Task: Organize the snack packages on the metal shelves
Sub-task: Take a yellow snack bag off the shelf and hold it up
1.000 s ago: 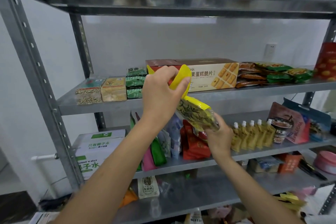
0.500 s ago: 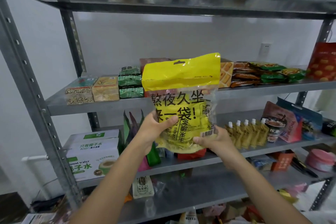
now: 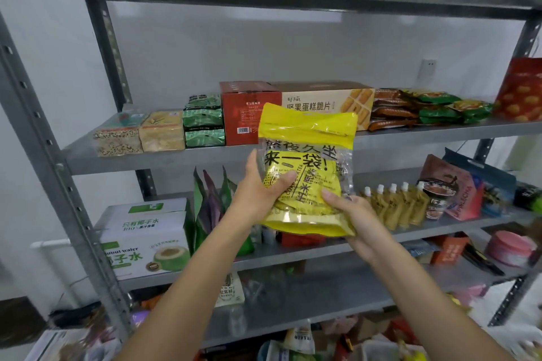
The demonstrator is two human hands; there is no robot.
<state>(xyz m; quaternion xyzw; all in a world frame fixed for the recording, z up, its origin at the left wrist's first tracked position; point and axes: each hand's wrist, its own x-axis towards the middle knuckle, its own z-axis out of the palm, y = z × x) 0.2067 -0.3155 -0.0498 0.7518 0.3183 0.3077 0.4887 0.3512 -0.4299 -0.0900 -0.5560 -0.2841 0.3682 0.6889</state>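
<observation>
Yellow snack bag [image 3: 305, 173] was held upright in front of the metal shelves [image 3: 205, 158]. Left hand [image 3: 258, 196] gripped its left side, thumb across front; right hand [image 3: 349, 217] cupped lower right corner, thumb on front.

The bag [image 3: 308, 132] is bright yellow at top and bottom, with a clear middle band carrying bold black characters. One box [image 3: 249, 114] is dark red with small pale print. The long box [image 3: 319, 102] is beige with a brown top, dark characters and pictured golden slices. The packs [image 3: 202, 123] are glossy green. The brown packets [image 3: 390, 110] are shiny. The carton [image 3: 143, 240] is white with green print. The pouches [image 3: 396, 205] are mustard with white caps. The shelves [image 3: 176, 158] are grey metal.
</observation>
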